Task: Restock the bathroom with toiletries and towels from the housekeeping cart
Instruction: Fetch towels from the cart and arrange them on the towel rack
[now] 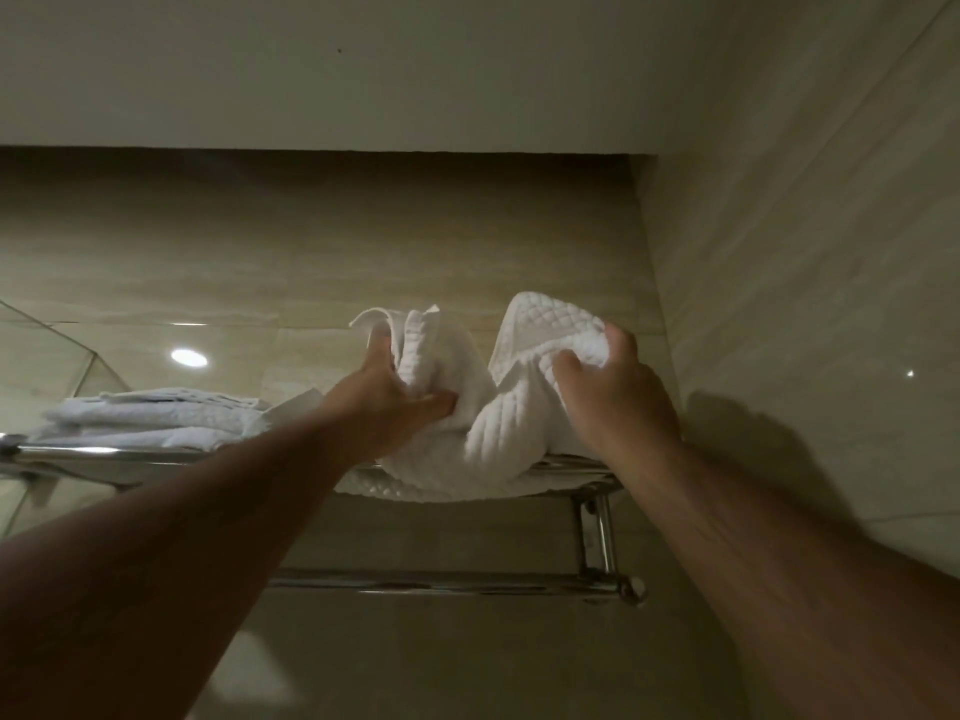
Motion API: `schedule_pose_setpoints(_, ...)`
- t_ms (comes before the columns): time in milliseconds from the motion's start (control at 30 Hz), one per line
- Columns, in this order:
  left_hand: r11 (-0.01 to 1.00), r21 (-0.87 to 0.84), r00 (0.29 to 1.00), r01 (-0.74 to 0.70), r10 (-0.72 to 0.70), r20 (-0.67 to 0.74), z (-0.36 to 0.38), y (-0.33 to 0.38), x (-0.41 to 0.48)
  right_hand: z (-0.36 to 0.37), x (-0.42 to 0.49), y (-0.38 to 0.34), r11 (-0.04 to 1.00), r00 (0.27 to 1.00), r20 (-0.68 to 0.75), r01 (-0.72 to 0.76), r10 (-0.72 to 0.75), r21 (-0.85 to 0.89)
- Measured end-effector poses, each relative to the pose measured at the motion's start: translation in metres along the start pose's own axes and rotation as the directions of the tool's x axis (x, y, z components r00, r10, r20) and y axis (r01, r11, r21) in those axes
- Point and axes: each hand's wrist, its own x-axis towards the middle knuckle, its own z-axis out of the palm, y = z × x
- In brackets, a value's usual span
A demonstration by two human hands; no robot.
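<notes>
A white quilted towel (488, 423) lies bunched on the right end of a chrome wall rack (597, 491), high up on the tiled wall. My left hand (395, 402) grips its left fold, thumb underneath and fingers up into the cloth. My right hand (608, 392) grips the raised right fold from above. A stack of folded white towels (156, 423) rests on the rack's left end, apart from the one I hold.
A lower chrome rail (441, 584) runs below the rack, with a bracket at its right end. The side wall (805, 304) stands close on the right. A glass panel (47, 356) edges in at the left. The ceiling is just above.
</notes>
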Motion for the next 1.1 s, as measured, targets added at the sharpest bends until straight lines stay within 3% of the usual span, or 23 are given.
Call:
schedule_pose_setpoints(133, 0.998, -0.036, 0.996, -0.055, 0.053, -0.073, 0.001, -0.003, -0.002, 0.002, -0.001, 0.000, 0.986, 0.986, -0.130, 0.118, -0.103, 0.118)
schedule_pose_setpoints(300, 0.989, 0.024, 0.961, -0.144, 0.145, -0.236, 0.006, 0.006, 0.008, 0.005, 0.012, -0.001, 0.948, 0.911, -0.314, 0.307, -0.269, 0.079)
schedule_pose_setpoints(433, 0.997, 0.058, 0.938, -0.045, 0.062, -0.341, 0.011, 0.007, 0.026, 0.007, 0.038, 0.000, 0.985, 0.944, -0.299, 0.165, -0.140, 0.059)
schedule_pose_setpoints(500, 0.983, 0.104, 0.947, 0.150, -0.112, -0.301, 0.014, -0.002, 0.031, 0.004, 0.045, 0.007, 0.999, 0.990, -0.144, -0.003, -0.005, -0.054)
schedule_pose_setpoints(567, 0.922, 0.195, 0.920, 0.333, -0.273, -0.281, 0.015, -0.011, 0.031, 0.002, 0.044, 0.014, 0.964, 0.991, 0.061, -0.103, 0.122, -0.244)
schedule_pose_setpoints(667, 0.882, 0.267, 0.910, 0.387, -0.319, -0.265, 0.012, -0.016, 0.033, 0.001, 0.036, 0.022, 0.943, 0.971, 0.163, -0.115, 0.172, -0.311)
schedule_pose_setpoints(733, 0.877, 0.310, 0.921, 0.366, -0.295, -0.253, 0.006, -0.019, 0.036, -0.002, 0.030, 0.022, 0.957, 0.980, 0.153, -0.082, 0.128, -0.279)
schedule_pose_setpoints(833, 0.859, 0.403, 0.937, 0.315, -0.214, -0.276, -0.004, -0.021, 0.040, -0.005, 0.030, 0.022, 0.998, 0.997, 0.067, -0.045, 0.048, -0.045)
schedule_pose_setpoints(967, 0.774, 0.538, 0.902, 0.333, -0.095, -0.422, -0.024, -0.015, 0.049, -0.009, 0.045, 0.019, 0.934, 0.969, -0.082, -0.200, 0.233, 0.297)
schedule_pose_setpoints(1033, 0.690, 0.632, 0.906, 0.353, -0.085, -0.414, -0.024, -0.016, 0.045, -0.004, 0.044, 0.018, 0.946, 0.962, -0.136, -0.197, 0.238, 0.258)
schedule_pose_setpoints(1100, 0.525, 0.789, 0.933, 0.320, -0.027, -0.360, -0.019, -0.023, 0.038, 0.005, 0.034, 0.015, 0.991, 0.982, -0.145, -0.112, 0.121, 0.074)
